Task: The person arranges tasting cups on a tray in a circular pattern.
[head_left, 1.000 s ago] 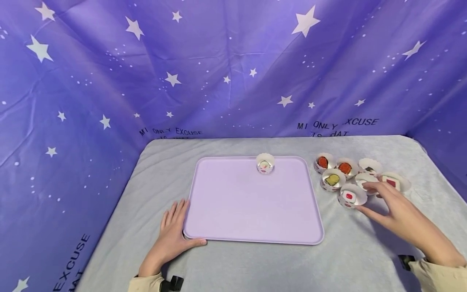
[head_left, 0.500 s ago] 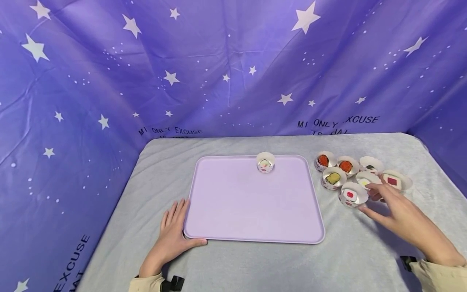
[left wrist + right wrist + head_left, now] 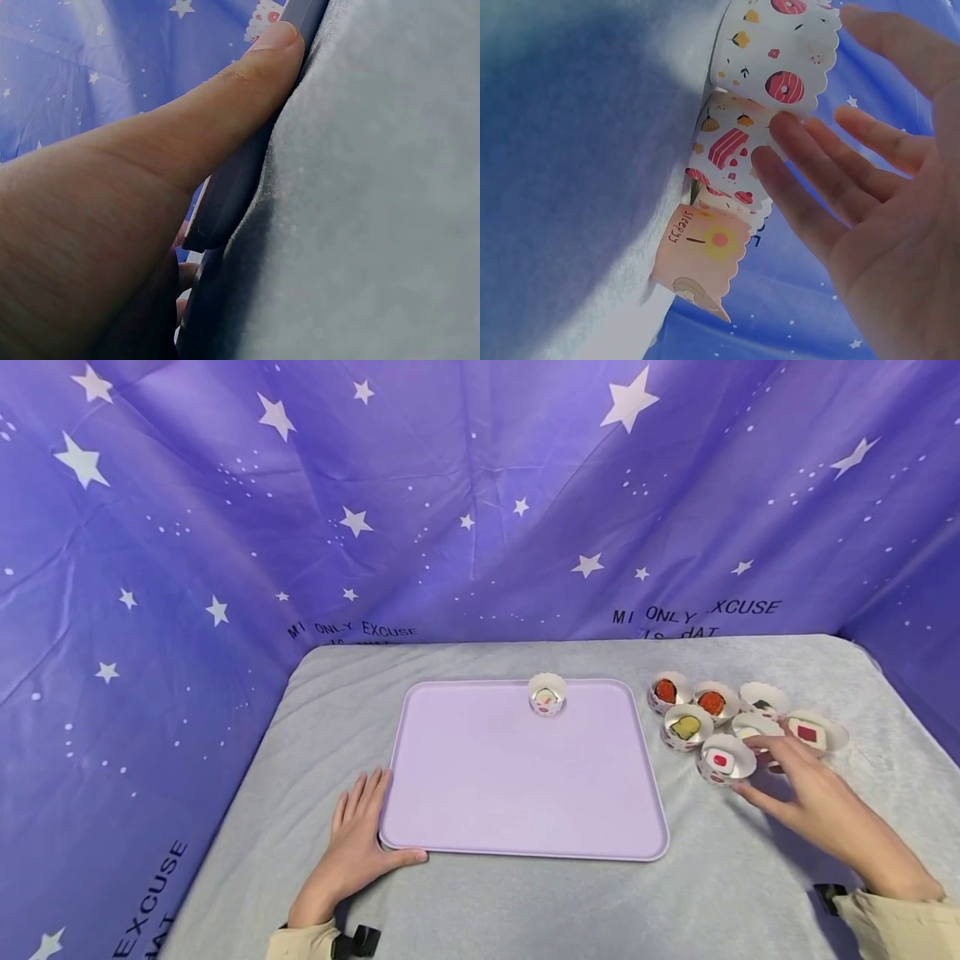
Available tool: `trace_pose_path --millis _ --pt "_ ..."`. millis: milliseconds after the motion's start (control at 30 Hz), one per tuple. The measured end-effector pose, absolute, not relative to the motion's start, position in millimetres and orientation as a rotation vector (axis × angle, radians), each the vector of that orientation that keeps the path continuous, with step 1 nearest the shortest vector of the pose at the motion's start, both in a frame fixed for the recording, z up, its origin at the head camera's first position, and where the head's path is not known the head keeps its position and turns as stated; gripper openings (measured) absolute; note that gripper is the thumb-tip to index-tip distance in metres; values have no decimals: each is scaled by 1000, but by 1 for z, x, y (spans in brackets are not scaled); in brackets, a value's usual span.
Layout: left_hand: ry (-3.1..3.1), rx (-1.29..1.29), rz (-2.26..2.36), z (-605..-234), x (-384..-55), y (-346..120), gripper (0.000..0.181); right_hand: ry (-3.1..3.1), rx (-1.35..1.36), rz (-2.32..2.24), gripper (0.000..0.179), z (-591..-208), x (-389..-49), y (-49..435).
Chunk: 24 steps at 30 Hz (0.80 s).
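In the head view my left hand (image 3: 356,839) rests at the near left corner of a lilac tray (image 3: 517,785), fingers along the left edge, thumb along the front rim. On the right, my right hand (image 3: 813,797) spreads its thumb and fingers around the near side of a paper cup (image 3: 742,772) holding a white sushi-like piece (image 3: 720,761) with a red centre. The right wrist view has the thumb beside the rim of a printed paper cup (image 3: 769,52), with loosely extended fingers by a second cup (image 3: 727,142). Firm contact cannot be made out.
One paper cup (image 3: 547,702) with a sushi-like piece stands at the tray's far edge. Several more cups cluster right of the tray, including one with a yellow-green piece (image 3: 686,727) and one with an orange-red piece (image 3: 711,702). A starry purple curtain (image 3: 472,527) hangs behind the table.
My right hand shifts slightly and its fingertips come a little left over the near cup. The left hand and the tray stay in place.
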State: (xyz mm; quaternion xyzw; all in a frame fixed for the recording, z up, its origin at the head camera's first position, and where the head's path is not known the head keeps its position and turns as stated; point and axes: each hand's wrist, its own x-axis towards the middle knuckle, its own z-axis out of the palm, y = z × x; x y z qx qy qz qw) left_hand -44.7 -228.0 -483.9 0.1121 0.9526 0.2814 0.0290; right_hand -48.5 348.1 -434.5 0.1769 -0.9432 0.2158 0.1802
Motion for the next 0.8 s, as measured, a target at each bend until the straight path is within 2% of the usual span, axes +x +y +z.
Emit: trace_pose_path --millis 500,800 --pt "2952 347 853 -485 -45 -228 129 -2679 565 575 73 -434 -59 346" --pt "2951 346 854 -485 -45 -228 130 -2699 607 593 68 -433 -64 343"
